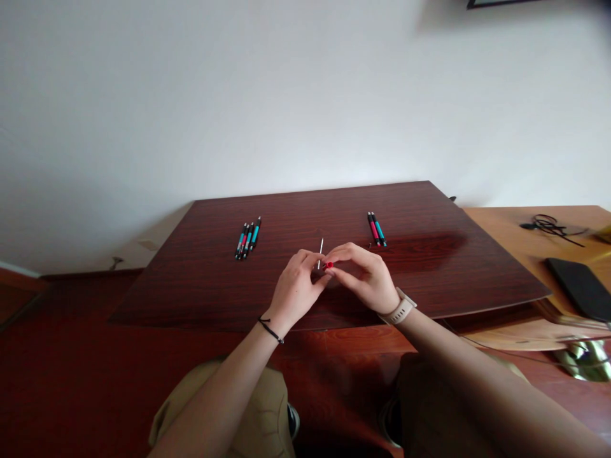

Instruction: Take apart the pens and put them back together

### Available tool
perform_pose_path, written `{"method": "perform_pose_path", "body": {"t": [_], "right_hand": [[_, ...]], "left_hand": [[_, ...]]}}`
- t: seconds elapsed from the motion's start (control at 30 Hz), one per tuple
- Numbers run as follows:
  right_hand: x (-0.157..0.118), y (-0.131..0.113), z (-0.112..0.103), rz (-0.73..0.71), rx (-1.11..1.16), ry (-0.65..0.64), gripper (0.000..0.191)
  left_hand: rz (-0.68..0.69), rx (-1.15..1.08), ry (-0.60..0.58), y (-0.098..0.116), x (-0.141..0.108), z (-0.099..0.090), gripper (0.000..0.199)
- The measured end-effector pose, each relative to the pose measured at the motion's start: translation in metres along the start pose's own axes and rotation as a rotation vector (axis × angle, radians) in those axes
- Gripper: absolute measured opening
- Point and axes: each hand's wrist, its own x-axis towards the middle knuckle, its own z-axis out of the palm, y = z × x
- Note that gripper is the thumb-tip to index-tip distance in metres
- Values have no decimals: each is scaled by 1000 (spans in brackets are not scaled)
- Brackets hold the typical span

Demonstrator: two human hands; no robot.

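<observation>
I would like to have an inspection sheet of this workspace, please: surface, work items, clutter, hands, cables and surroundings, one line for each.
Surface: dark wood-grain table, glossy; no spill seen.
Work items: small red part; thin white stick beside it; left pen group; right pen group; tiny piece near the latter, too small to identify.
Clutter: black flat object on the side table.
Hands: right hand pinches the red part; left hand has its fingertips close by, grip unclear.
Cables: black cable, loosely coiled on the side table.
Surroundings: pale wall behind, reddish floor below.
</observation>
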Motion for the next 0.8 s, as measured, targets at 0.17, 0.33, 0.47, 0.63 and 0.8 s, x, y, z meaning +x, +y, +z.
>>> {"method": "perform_pose_path", "body": {"t": [0.17, 0.33, 0.47, 0.63, 0.8], "right_hand": [[1, 11, -1, 203, 157, 196, 18], [4, 23, -7, 348, 220, 350, 25], [7, 27, -12, 422, 242, 415, 28], [9, 27, -15, 417, 215, 444, 28], [9, 25, -16, 403, 197, 438, 28]], "left_hand": [[-25, 169, -19, -7, -3, 5, 19], [51, 274, -73, -17, -4, 9, 20], [37, 326, -54, -21, -4, 8, 18], [-101, 391, -28, -28, -1, 1, 12], [-190, 411, 5, -37, 2, -5, 10]]}}
